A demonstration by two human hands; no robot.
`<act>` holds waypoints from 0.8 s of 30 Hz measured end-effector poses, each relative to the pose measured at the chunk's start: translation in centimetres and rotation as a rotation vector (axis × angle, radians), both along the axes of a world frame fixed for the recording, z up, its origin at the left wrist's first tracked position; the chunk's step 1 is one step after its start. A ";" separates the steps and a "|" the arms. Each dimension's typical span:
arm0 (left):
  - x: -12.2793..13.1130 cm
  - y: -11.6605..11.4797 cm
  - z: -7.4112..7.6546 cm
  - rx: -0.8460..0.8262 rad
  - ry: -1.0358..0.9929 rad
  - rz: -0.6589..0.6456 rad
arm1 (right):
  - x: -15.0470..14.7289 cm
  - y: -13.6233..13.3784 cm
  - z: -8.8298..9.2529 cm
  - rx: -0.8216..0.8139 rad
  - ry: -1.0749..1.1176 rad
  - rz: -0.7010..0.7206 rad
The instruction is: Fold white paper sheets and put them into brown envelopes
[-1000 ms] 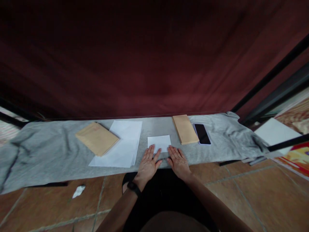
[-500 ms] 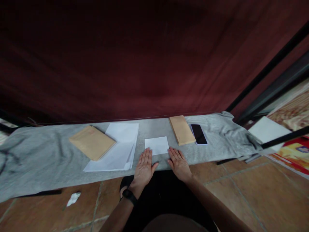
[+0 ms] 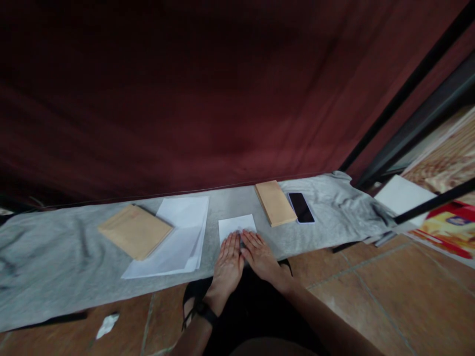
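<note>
A small white sheet of paper (image 3: pixel 234 225), perhaps folded, lies flat on the grey cloth in front of me. My left hand (image 3: pixel 229 261) rests flat on its near part with the fingers stretched out. Beside it, my right hand (image 3: pixel 258 253) also lies flat on the paper, fingers extended. The two hands nearly meet at the fingertips and cover the paper's near edge. Neither hand grasps anything. A dark band sits on my left wrist.
Larger white sheets (image 3: pixel 185 237) lie to the left, partly under a stack of brown envelopes (image 3: pixel 135 231). Right of the paper are another brown envelope stack (image 3: pixel 275 202) and a phone (image 3: pixel 301 207). The grey cloth (image 3: pixel 59 257) covers a narrow bench before a dark red curtain (image 3: pixel 222 99).
Both hands have moved inward from the paper's two near corners to its middle, now almost touching. The view has tilted and shifted slightly.
</note>
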State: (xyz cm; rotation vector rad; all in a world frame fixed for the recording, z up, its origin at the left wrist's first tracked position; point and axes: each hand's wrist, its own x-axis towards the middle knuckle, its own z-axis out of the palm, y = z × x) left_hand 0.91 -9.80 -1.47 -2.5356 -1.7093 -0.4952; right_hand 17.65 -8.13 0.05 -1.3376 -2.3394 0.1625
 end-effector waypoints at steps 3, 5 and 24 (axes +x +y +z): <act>0.1 0.3 -0.6 -0.008 0.008 0.024 | -0.9 0.4 -0.2 -0.021 -0.013 0.038; -0.4 0.3 -1.0 0.000 0.012 0.048 | -1.0 0.5 -0.5 -0.013 -0.028 0.030; -1.6 0.9 0.4 0.026 0.000 0.115 | 1.4 1.0 -1.1 0.028 -0.014 -0.128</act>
